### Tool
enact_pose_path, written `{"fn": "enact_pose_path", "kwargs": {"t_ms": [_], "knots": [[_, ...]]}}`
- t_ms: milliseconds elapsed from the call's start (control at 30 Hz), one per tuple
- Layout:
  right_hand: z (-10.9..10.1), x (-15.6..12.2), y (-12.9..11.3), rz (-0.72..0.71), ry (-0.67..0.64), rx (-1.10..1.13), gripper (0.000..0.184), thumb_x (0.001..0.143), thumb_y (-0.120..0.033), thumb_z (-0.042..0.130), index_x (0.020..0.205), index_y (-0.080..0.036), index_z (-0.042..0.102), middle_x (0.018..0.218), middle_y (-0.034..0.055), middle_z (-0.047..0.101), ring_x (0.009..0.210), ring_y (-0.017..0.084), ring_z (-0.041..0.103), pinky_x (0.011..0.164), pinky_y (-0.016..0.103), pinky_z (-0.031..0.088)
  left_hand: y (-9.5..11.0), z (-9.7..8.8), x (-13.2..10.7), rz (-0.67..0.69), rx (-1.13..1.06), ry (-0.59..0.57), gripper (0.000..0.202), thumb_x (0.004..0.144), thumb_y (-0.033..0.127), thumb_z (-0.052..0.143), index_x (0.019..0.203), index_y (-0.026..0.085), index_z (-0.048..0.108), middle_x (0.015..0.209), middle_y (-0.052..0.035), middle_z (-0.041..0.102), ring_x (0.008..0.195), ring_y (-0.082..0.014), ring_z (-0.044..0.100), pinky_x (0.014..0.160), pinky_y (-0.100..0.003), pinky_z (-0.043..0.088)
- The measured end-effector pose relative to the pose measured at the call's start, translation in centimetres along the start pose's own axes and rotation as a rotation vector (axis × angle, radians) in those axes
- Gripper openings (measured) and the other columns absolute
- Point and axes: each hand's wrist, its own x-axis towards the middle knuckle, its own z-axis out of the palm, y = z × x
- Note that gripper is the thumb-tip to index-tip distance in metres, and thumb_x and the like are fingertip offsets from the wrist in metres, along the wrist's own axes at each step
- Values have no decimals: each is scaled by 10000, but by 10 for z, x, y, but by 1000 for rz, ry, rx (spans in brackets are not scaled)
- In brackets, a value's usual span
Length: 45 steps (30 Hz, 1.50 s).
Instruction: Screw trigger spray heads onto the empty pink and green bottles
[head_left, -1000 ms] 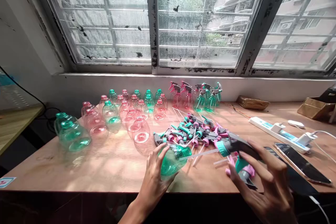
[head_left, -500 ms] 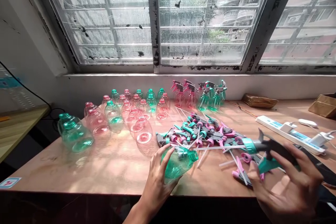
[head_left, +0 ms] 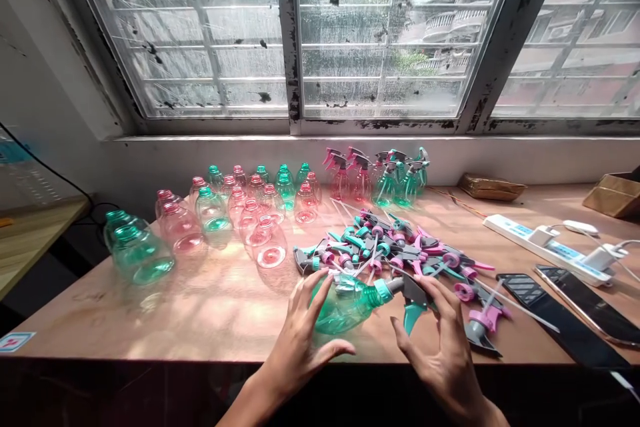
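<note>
My left hand (head_left: pixel 307 327) is closed around a clear green bottle (head_left: pixel 343 307), tilted with its neck pointing right. In my right hand (head_left: pixel 440 340) is a grey and teal trigger spray head (head_left: pixel 413 297), gripped at its back end. Its teal collar (head_left: pixel 383 291) meets the bottle's mouth; whether the thread is engaged I cannot tell. The straw appears to be inside the bottle. Just behind both hands lies a pile of loose pink, teal and grey spray heads (head_left: pixel 373 243).
Open pink bottles (head_left: pixel 270 243) and green bottles (head_left: pixel 143 257) stand at the left and back. Bottles with spray heads fitted (head_left: pixel 385 187) stand by the wall. To the right lie a white power strip (head_left: pixel 545 247), phones (head_left: pixel 565 320) and a brown package (head_left: pixel 493 187).
My right hand has moved left, bringing the spray head from beside the bottle onto its mouth. The straw, formerly outside, has gone into the bottle. My left hand still holds the bottle.
</note>
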Motion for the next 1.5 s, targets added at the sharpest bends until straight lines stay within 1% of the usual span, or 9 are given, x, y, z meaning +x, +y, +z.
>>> {"fn": "enact_pose_path", "kwargs": {"t_ms": [167, 500, 600, 700, 800, 967, 1167, 1333, 1500], "knots": [[6, -7, 13, 59, 28, 22, 596, 976, -228, 716, 1526, -260, 487, 1331, 151, 575, 1253, 393, 606, 1002, 601, 573, 4, -3, 0, -109, -160, 22, 590, 1094, 505, 475, 1647, 398, 301, 1667, -101, 437, 1564, -354, 384, 1295, -602, 307], [24, -15, 15, 703, -339, 796, 322, 935, -460, 784, 1159, -252, 685, 942, 10, 698, 872, 239, 710, 771, 329, 617, -4, -11, 5, -302, -365, 84, 820, 927, 288, 767, 1595, 351, 296, 1673, -115, 415, 1580, -347, 371, 1304, -592, 311], [22, -9, 19, 723, -416, 791, 456, 853, -481, 864, 1222, -275, 694, 1076, 33, 733, 934, 258, 713, 808, 341, 607, -6, -12, 4, -343, -385, 37, 893, 866, 263, 826, 1605, 319, 328, 1688, -124, 406, 1602, -371, 321, 1324, -590, 256], [21, -4, 22, 713, -512, 760, 368, 826, -492, 884, 1090, -274, 749, 1038, 30, 756, 829, 239, 706, 741, 323, 585, -4, -11, 5, -369, -385, -25, 940, 831, 237, 851, 1621, 293, 345, 1703, -123, 389, 1609, -371, 299, 1340, -551, 221], [24, -2, 25, 733, -449, 761, 343, 806, -491, 906, 1026, -276, 754, 1061, 44, 764, 1012, 288, 709, 892, 353, 566, -3, -8, 6, -366, -384, -22, 960, 802, 204, 866, 1614, 299, 362, 1679, -113, 421, 1589, -371, 334, 1330, -532, 250], [27, 1, 29, 835, -461, 871, 663, 705, -503, 970, 1258, -295, 668, 1050, 29, 757, 928, 266, 705, 770, 336, 567, -4, -6, 5, -317, -336, 1, 899, 858, 245, 832, 1617, 320, 355, 1690, -102, 387, 1589, -373, 323, 1328, -537, 244], [28, 8, 20, 759, -501, 758, 409, 816, -574, 855, 989, -220, 746, 771, -16, 646, 688, 186, 566, 619, 288, 475, -6, -8, 0, -309, -444, -19, 779, 1038, 321, 600, 1691, 367, 179, 1780, -57, 255, 1654, -328, 185, 1358, -539, 105], [25, 11, 22, 776, -574, 822, 448, 809, -588, 853, 989, -210, 695, 756, -31, 631, 693, 182, 575, 643, 292, 429, -2, -9, 3, -417, -503, -4, 1091, 898, 413, 801, 1710, 341, 75, 1787, -82, 232, 1655, -338, 185, 1355, -526, 152], [19, 6, 32, 818, -631, 907, 467, 796, -575, 877, 975, -214, 642, 732, -43, 639, 670, 172, 569, 626, 288, 382, 5, -14, 6, -412, -531, -100, 929, 926, 526, 759, 1689, 292, 283, 1762, -86, 326, 1635, -389, 236, 1350, -548, 175]]}}
